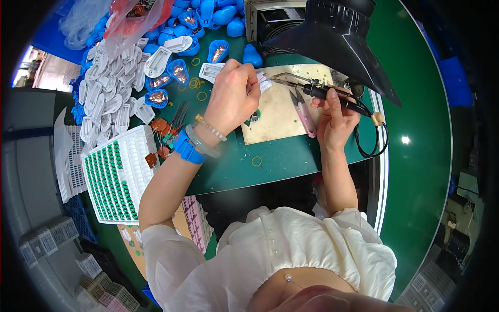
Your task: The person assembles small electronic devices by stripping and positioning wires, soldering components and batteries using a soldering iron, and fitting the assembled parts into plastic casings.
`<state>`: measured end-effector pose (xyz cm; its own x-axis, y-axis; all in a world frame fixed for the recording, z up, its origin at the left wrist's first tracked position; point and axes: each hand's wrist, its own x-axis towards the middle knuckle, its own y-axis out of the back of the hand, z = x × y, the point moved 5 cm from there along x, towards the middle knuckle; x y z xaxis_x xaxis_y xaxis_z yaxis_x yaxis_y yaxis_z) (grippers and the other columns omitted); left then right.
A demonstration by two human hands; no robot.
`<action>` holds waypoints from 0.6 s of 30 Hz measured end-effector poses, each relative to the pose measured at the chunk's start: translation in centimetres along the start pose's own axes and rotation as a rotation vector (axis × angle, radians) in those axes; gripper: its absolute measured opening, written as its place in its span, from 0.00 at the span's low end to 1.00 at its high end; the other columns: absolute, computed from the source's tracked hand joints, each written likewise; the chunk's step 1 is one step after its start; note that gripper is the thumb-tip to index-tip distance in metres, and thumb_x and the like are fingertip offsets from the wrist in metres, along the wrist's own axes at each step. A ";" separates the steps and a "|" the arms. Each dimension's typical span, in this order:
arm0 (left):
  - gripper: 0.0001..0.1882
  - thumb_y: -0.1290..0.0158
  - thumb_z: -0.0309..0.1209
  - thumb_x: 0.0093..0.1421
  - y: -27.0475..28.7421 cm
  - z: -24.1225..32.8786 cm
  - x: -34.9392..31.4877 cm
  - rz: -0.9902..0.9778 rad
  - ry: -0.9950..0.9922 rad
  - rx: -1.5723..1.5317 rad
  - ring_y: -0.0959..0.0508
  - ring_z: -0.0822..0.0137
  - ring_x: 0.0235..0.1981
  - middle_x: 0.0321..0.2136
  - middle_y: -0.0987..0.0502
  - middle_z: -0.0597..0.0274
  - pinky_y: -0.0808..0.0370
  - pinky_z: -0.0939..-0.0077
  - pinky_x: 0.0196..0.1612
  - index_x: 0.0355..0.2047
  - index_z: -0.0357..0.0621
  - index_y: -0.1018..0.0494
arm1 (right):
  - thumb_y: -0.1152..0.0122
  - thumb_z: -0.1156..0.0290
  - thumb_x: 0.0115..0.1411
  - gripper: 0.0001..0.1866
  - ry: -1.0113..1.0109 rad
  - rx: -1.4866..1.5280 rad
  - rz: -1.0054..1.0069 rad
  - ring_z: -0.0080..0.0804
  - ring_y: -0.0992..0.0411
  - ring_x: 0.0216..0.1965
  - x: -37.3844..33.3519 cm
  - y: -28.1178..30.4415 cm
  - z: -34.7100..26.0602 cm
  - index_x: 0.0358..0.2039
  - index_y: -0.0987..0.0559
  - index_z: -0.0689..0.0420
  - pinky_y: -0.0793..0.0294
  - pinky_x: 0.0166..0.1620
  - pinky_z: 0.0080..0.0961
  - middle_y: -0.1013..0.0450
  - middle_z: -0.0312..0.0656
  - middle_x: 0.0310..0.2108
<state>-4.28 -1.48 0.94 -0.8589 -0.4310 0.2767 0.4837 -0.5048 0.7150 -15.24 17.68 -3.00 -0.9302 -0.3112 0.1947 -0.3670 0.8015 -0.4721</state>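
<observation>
My left hand (235, 93) is closed, its fingertips at a small white plastic piece (265, 83) that is partly hidden behind them. My right hand (338, 117) grips a soldering iron (317, 92) by its black handle. The iron's thin metal tip points left, close to the white piece; whether they touch I cannot tell. Under both lies a cream-coloured board (280, 119). Pink-handled nippers (305, 115) rest on it beside my right hand. A small green part (255, 115) shows at the board's left edge, just below my left hand. Behind that hand sits a white casing (210, 72).
White casings (109, 88) heap at the left, with blue shells (208, 13) behind. A white tray (135, 136) holds rows of green parts beside wired brown and green pieces (165, 130). A black hood (338, 41) overhangs the back right. Yellow rings (256, 161) lie on the green mat.
</observation>
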 end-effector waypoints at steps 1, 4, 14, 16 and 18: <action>0.03 0.45 0.22 0.50 0.0 -0.1 -0.1 -0.002 -0.003 -0.003 0.26 0.60 0.26 0.26 0.30 0.54 0.28 0.70 0.31 0.26 0.36 0.27 | 0.41 0.76 0.61 0.08 -0.002 -0.003 -0.003 0.34 0.25 0.23 0.0 -0.1 0.1 0.37 0.27 0.68 0.22 0.28 0.27 0.29 0.43 0.29; 0.03 0.45 0.22 0.51 0.1 -0.1 -0.1 -0.007 -0.003 -0.005 0.26 0.60 0.26 0.26 0.30 0.54 0.28 0.70 0.31 0.26 0.36 0.27 | 0.41 0.76 0.61 0.08 -0.001 -0.005 -0.009 0.34 0.25 0.23 -0.1 -0.2 0.1 0.37 0.27 0.68 0.22 0.28 0.27 0.29 0.43 0.29; 0.03 0.44 0.22 0.51 0.3 0.0 -0.1 -0.026 0.012 -0.018 0.24 0.61 0.26 0.27 0.30 0.54 0.26 0.71 0.32 0.28 0.37 0.27 | 0.40 0.76 0.61 0.09 -0.002 0.001 -0.004 0.35 0.24 0.23 -0.2 -0.2 -0.1 0.37 0.27 0.67 0.22 0.29 0.27 0.29 0.43 0.30; 0.03 0.44 0.22 0.51 0.3 0.1 -0.1 -0.033 0.016 -0.015 0.24 0.61 0.26 0.27 0.30 0.54 0.26 0.71 0.32 0.28 0.37 0.27 | 0.40 0.76 0.61 0.09 -0.002 0.009 -0.001 0.35 0.24 0.24 -0.2 -0.1 0.0 0.38 0.28 0.67 0.22 0.29 0.27 0.28 0.43 0.30; 0.03 0.44 0.22 0.51 0.3 0.0 -0.1 -0.039 0.020 -0.012 0.24 0.61 0.26 0.27 0.30 0.54 0.26 0.71 0.32 0.28 0.37 0.27 | 0.41 0.75 0.61 0.09 -0.002 0.018 0.001 0.35 0.24 0.24 -0.1 0.0 0.0 0.38 0.28 0.67 0.22 0.29 0.27 0.28 0.43 0.30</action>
<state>-4.07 -1.54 1.12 -0.8737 -0.4254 0.2361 0.4520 -0.5301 0.7174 -15.10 17.67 -3.05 -0.9307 -0.3111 0.1923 -0.3657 0.7928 -0.4875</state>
